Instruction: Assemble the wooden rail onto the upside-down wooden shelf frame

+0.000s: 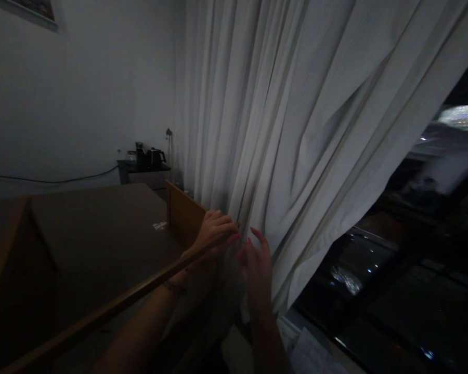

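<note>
My left hand (218, 228) is closed around the far end of a wooden board (140, 288), whose long narrow edge runs from the lower left toward the curtain. A thin bracelet (175, 285) circles my left wrist. Close by on the right, my right hand (258, 259) is raised in front of the white curtain (273, 156), fingers bent but apart. Nothing shows between them, though dim light blurs the fingertips. Another upright wooden panel (185, 210) stands just beyond my left hand.
A large brown flat surface (113, 223) spreads at left, with a wooden upright (13, 249) on its near side. Against the white wall, a dark cabinet (144, 174) bears a black kettle (156, 157). A black cable (58, 182) hangs along the wall. Dark window glass (393, 275) is at right.
</note>
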The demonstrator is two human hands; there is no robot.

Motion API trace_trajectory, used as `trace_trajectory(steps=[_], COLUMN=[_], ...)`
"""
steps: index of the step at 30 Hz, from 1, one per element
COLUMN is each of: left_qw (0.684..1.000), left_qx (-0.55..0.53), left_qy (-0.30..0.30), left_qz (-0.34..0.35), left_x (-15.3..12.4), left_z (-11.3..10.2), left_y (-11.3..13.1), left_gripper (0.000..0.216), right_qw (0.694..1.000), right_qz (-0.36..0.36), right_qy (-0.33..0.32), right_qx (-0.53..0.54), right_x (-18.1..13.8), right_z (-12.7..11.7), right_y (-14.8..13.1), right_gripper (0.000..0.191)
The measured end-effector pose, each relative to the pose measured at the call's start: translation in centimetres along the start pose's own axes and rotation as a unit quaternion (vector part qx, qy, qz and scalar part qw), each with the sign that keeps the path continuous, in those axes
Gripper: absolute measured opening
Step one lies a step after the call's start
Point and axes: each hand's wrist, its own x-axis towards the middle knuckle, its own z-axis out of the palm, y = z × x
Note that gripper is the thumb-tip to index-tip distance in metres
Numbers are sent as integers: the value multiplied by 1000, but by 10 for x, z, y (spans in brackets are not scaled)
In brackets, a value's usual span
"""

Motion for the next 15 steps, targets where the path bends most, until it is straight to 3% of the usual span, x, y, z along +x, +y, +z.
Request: trace_trajectory(steps=[3, 6, 11, 15], left_qw=[1000, 1000, 1000, 1000], left_qx=[-10, -12, -9, -8], left_qy=[6, 15, 10, 17], left_qz=[6, 7, 1, 5], left_x=[-1, -1, -2, -1], left_z=[1, 2, 3, 2], left_y=[-1, -2, -2, -2], left_gripper=[36, 36, 36, 35], right_qw=[999, 979, 857, 804], right_qz=[-32, -118, -311, -375], right_qy=[-2, 18, 72, 88], right_qx=[-36, -166, -406, -453], right_x=[1, 1, 4, 8], right_z=[-2, -7, -15, -16], right_y=[11, 23, 34, 35], right_gripper=[37, 34, 35, 34])
